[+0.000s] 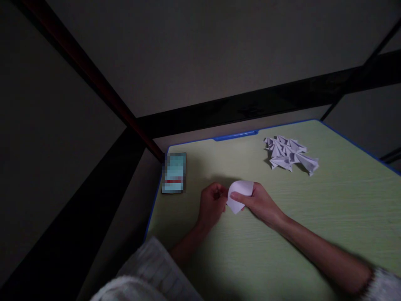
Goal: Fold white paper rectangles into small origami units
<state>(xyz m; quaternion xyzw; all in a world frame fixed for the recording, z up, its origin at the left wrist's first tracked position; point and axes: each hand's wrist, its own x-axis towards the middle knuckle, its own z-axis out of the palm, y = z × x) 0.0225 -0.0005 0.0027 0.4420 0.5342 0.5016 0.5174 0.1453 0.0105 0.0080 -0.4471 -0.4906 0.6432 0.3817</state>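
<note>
A small sheet of white paper [240,189] is held above the table, its upper part curved over and one corner pointing down. My right hand [257,201] is closed on its right side, with the thumb lying across the front. At the paper's left edge, my left hand [212,204] has its fingers curled in and pressed together by the edge. The left fingertips are partly hidden, though they seem to pinch the paper there. Farther back on the right lies a cluster of several folded white paper pieces [283,151] with pointed, pleated shapes.
A phone [174,173] with a lit, blurred screen lies at the table's left edge. The light green table [313,200] has a blue rim and a blue strip [236,136] at its back edge. A wall [238,62] rises behind it.
</note>
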